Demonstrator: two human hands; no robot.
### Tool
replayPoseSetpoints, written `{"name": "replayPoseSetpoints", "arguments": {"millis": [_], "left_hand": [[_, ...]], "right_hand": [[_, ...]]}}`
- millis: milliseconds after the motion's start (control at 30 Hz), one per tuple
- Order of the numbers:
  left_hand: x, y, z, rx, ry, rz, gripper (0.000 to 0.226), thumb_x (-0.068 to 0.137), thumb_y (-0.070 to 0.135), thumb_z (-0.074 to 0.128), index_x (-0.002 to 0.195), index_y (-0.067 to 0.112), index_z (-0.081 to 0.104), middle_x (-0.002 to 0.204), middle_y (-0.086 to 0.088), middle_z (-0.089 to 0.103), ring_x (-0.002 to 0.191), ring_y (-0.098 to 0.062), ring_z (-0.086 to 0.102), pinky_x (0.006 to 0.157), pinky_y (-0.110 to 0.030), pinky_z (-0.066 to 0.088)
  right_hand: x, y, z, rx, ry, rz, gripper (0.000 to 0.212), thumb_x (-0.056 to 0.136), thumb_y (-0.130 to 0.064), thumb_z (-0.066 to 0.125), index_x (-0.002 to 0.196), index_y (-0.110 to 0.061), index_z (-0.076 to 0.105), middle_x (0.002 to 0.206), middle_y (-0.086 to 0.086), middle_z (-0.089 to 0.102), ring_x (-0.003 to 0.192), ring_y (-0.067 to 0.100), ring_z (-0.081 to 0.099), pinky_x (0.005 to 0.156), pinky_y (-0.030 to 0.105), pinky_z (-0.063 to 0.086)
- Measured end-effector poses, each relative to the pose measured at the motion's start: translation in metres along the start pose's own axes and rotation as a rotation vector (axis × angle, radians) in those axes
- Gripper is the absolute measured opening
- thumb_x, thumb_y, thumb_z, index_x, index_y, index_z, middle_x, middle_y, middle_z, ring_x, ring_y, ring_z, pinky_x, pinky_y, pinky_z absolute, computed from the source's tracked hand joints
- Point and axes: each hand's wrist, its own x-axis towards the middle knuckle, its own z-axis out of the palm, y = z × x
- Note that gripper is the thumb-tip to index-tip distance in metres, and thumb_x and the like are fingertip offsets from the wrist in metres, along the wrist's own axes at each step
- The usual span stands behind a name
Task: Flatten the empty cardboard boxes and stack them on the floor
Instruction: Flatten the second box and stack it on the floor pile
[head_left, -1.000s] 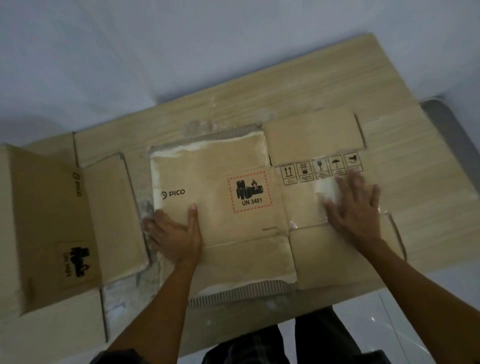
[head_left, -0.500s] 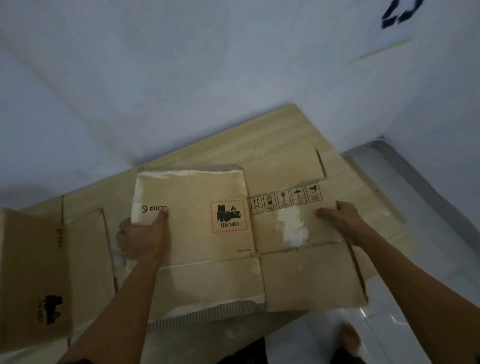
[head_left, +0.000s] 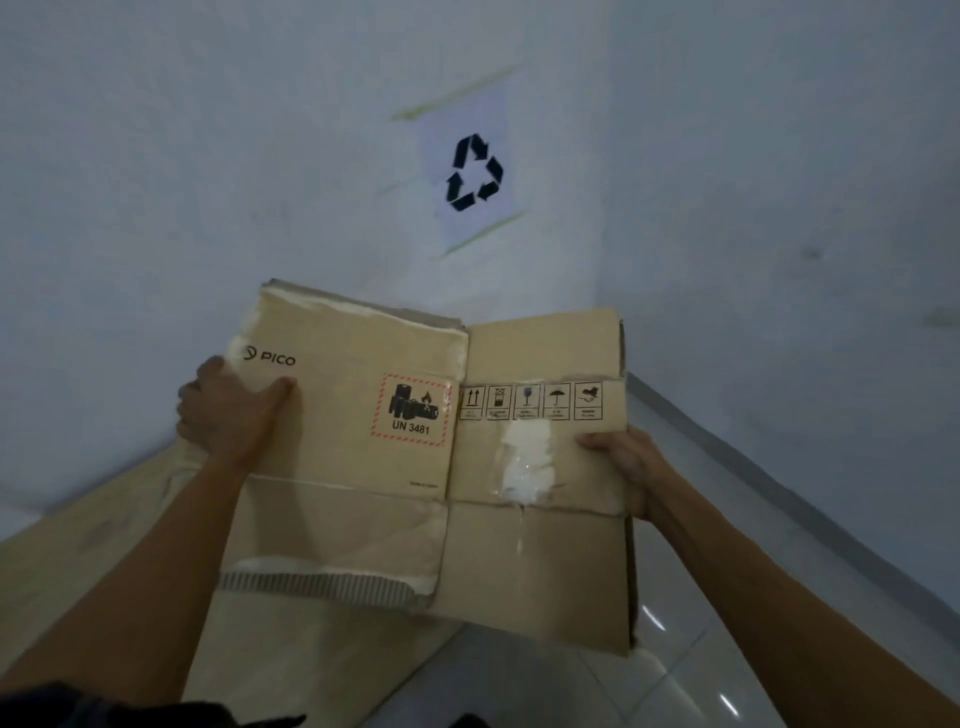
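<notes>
The left hand (head_left: 228, 410) and right hand (head_left: 631, 467) each grip a side edge of the flattened box (head_left: 363, 509), which spans left-to-right, its far edge tilted up.

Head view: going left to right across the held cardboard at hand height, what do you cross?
In order: left hand, UN 3481 label, row of handling symbols, right hand. Both hands grip the flattened box.

Paper sheet (head_left: 470, 156) with black recycling symbol taped to pale wall (head_left: 208, 156), wooden tabletop (head_left: 104, 525) at lower left
</notes>
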Motion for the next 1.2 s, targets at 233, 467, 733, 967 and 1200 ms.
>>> {"name": "replayPoseSetpoints", "arguments": {"millis": [233,467,733,967,1200], "left_hand": [[0.002,0.15,0.068,-0.077,-0.06,0.221,0.061,0.06,0.063,0.063,0.108,0.027,0.067,0.121,-0.016,0.061,0.11,-0.037,0.058,0.1,-0.045,0.043],[0.005,0.26,0.179,-0.139,-0.202,0.301,0.078,0.062,0.061,0.068,0.128,0.023,0.047,0.131,-0.009,0.053,0.121,-0.03,0.05,0.105,-0.043,0.035],[0.004,0.325,0.282,-0.119,-0.232,0.308,0.084,0.063,0.052,0.069,0.134,0.021,0.037,0.132,-0.007,0.052,0.123,-0.026,0.047,0.109,-0.045,0.027],[0.0,0.316,0.436,0.051,-0.269,0.38,0.073,0.069,0.052,0.065,0.13,0.019,0.042,0.129,-0.005,0.053,0.122,-0.025,0.047,0.112,-0.047,0.021],[-0.013,0.245,0.607,0.084,-0.314,0.289,0.081,0.066,0.067,0.055,0.133,0.023,0.047,0.137,0.0,0.05,0.131,-0.023,0.04,0.114,-0.046,0.023]], "right_hand": [[0.069,-0.039,-0.092,0.063,0.213,-0.003,0.023,0.068,-0.017,0.07,0.09,-0.017,0.068,0.101,0.012,0.07,0.093,0.033,0.064,0.086,0.054,0.053],[0.155,-0.038,-0.169,0.073,0.163,0.112,0.035,0.075,-0.013,0.067,0.11,-0.015,0.064,0.112,0.01,0.068,0.101,0.032,0.063,0.082,0.046,0.054],[0.224,-0.009,-0.228,-0.018,-0.053,0.373,0.044,0.085,-0.003,0.061,0.127,-0.006,0.051,0.121,0.017,0.061,0.099,0.031,0.061,0.067,0.043,0.059],[0.327,0.078,-0.269,0.081,-0.012,0.449,0.044,0.085,-0.007,0.062,0.128,-0.011,0.052,0.118,0.013,0.065,0.101,0.03,0.063,0.059,0.032,0.058],[0.448,0.202,-0.286,0.162,-0.053,0.499,0.05,0.08,-0.006,0.064,0.126,-0.021,0.053,0.107,0.001,0.071,0.098,0.023,0.066,0.067,0.036,0.06]]}}
